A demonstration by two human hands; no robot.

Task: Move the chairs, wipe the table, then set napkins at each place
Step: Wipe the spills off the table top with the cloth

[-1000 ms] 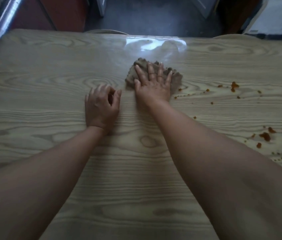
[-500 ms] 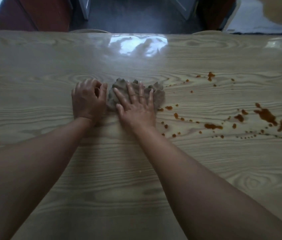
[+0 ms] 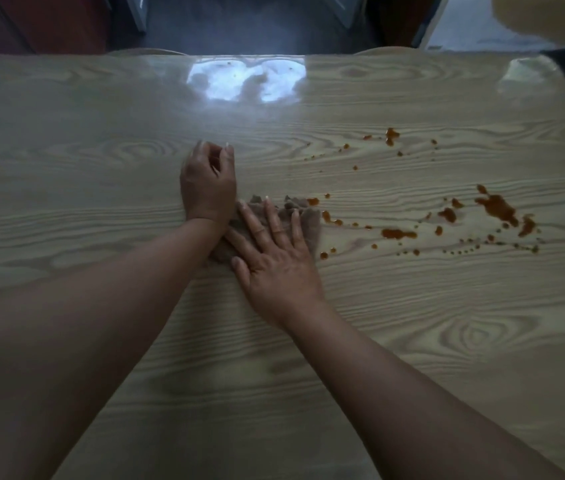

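A light wood-grain table (image 3: 101, 140) fills the view. My right hand (image 3: 274, 261) lies flat, fingers spread, pressing a crumpled brown cloth (image 3: 310, 223) onto the tabletop near the middle. My left hand (image 3: 208, 183) rests on the table just beyond and left of the cloth, fingers curled loosely, holding nothing. Orange-brown sauce stains (image 3: 496, 207) are spattered to the right of the cloth, the nearest drops touching the cloth's right edge. More small drops (image 3: 392, 135) sit farther back on the right.
The table's far edge runs across the top, with dark floor (image 3: 250, 26) behind it. Rounded chair backs (image 3: 149, 51) peek above the far edge. A pale object (image 3: 548, 15) fills the top right corner. The table's right corner (image 3: 530, 74) is rounded.
My right hand has slid the cloth toward me and to the right, closer to the stains. My left hand now sits beyond the cloth instead of beside it.
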